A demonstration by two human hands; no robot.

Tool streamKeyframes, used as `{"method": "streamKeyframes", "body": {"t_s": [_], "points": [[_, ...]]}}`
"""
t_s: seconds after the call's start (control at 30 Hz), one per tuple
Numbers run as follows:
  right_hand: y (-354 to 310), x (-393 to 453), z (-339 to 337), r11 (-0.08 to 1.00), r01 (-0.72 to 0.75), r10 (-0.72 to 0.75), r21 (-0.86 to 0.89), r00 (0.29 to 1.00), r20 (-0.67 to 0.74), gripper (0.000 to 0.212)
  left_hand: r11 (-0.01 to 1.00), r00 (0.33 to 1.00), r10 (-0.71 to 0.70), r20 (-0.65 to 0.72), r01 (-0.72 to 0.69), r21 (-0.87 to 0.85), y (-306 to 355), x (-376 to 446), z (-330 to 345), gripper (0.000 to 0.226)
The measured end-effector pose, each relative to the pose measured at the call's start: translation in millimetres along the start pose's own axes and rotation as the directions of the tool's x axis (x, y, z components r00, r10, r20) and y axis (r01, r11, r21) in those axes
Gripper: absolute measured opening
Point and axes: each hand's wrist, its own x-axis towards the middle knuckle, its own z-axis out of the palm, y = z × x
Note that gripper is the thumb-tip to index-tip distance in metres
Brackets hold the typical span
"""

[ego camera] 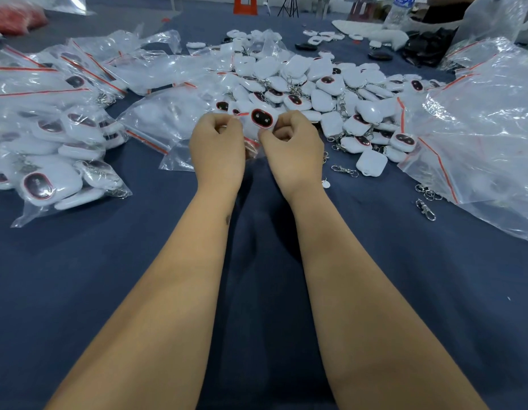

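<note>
White keychain gadget (262, 118) sits at the centre of the frame inside a small clear bag (252, 147) — left hand (218, 146) and right hand (292, 143) each pinch the bag's top edge, fingers curled. Loose gadgets (316, 84) pile up just behind, toward the upper right, on blue cloth (79, 261).

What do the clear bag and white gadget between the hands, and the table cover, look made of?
The clear bag: thin plastic film, glossy, crinkled, red zip strip. The white gadget: probably hard plastic, smooth sheen, dark oval window. The table cover: seemingly matte navy cloth, soft folds.
</note>
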Motion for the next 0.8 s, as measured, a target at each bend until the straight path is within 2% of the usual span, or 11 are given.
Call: {"method": "streamKeyframes", "body": {"t_s": [0.07, 0.13, 0.2, 0.27, 0.33, 0.4, 0.5, 0.63, 0.73, 0.8], "points": [[2, 0, 1, 0.989, 0.057, -0.065, -0.136, 0.996, -0.057, 0.011, 1.0, 1.0, 0.003, -0.015, -0.004, -0.013, 1, 0, -1, 0.011], [4, 1, 1, 0.983, 0.068, -0.08, -0.169, 0.995, -0.067, 0.018, 1.0, 1.0, 0.006, 0.012, -0.006, -0.02, 2, 2, -4, 0.009], [6, 2, 1, 0.982, 0.062, -0.064, -0.177, 0.998, -0.01, 0.024, 0.996, 0.997, 0.043, 0.07, -0.048, 0.077, 1, 2, -6, 0.006], [7, 3, 2, 0.962, 0.081, -0.064, -0.262, 0.995, 0.071, 0.029, 0.965, 0.984, 0.09, 0.153, -0.125, 0.232, 0, 1, -7, 0.01], [6, 4, 2, 0.949, 0.105, -0.074, -0.297, 0.991, 0.113, 0.026, 0.96, 0.978, 0.118, 0.175, -0.157, 0.233, 0, -2, -6, 0.015], [4, 3, 2, 0.964, 0.123, -0.103, -0.237, 0.99, 0.093, 0.018, 0.983, 0.988, 0.128, 0.091, -0.139, 0.117, 1, -1, -5, 0.014], [1, 3, -3, 0.972, 0.14, -0.147, -0.187, 0.989, -0.024, 0.025, 0.991, 0.986, 0.093, -0.14, -0.106, -0.087, 6, 5, -8, 0.02], [7, 11, -18, 0.895, 0.085, -0.16, -0.438, 0.978, -0.137, 0.034, 0.949, 0.916, 0.065, -0.395, -0.179, -0.26, 9, 8, -17, 0.018], [17, 16, -29, 0.782, -0.069, -0.048, -0.62, 0.984, -0.17, 0.043, 0.918, 0.877, 0.175, -0.448, -0.31, -0.248, 11, 6, -20, 0.018], [20, 17, -32, 0.727, -0.165, 0.079, -0.667, 0.984, -0.158, 0.051, 0.914, 0.875, 0.318, -0.366, -0.385, -0.126, 10, 3, -17, 0.02]]}}
